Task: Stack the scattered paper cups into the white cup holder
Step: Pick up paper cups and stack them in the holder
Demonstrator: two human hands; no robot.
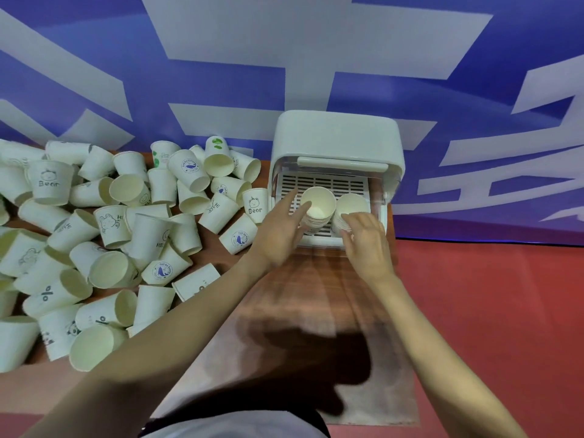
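The white cup holder (338, 134) stands at the table's far right edge, its front open over a slatted tray. Two stacks of paper cups stand inside: a left stack (319, 207) and a right stack (352, 205). My left hand (279, 233) reaches to the left stack with straight fingers, one fingertip touching the rim of the top cup. My right hand (368, 241) is at the right stack, its fingers spread over the stack's front side. Scattered paper cups (151, 235), many printed with bears and whales, lie in a heap across the left of the table.
The wooden table (303, 292) runs from the cup heap to the holder. A red floor (493, 311) lies to the right of the table's edge. A blue and white banner (221, 74) covers the wall behind.
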